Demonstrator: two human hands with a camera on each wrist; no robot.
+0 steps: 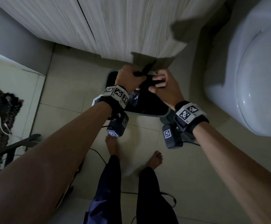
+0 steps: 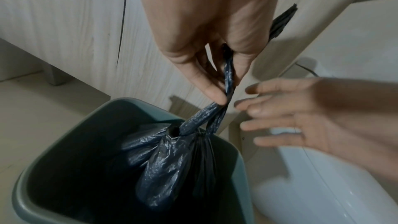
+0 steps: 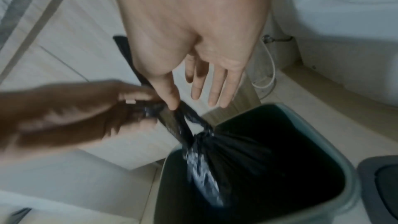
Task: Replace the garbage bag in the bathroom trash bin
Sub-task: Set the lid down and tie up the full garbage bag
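A black garbage bag (image 2: 168, 159) hangs in the grey-green trash bin (image 2: 19, 193), its top twisted into a rope. My left hand (image 2: 224, 91) grips that twisted neck above the bin, and a loose end (image 2: 282, 21) sticks out past the hand. In the head view the left hand (image 1: 128, 76) and the right hand (image 1: 162, 84) meet over the bin (image 1: 147, 114). In the right wrist view my right hand (image 3: 202, 91) has straight, spread fingers, and its thumb touches the bag (image 3: 226, 151) beside the left hand (image 3: 86, 108). The bag's bottom is hidden inside the bin (image 3: 349, 168).
A white toilet (image 1: 252, 78) stands close on the right, and a pale wood-grain cabinet (image 1: 115, 29) is right behind the bin. A grey lid (image 3: 379, 185) lies on the tiled floor beside the bin. My bare feet (image 1: 154, 159) and cables (image 1: 99, 156) are below.
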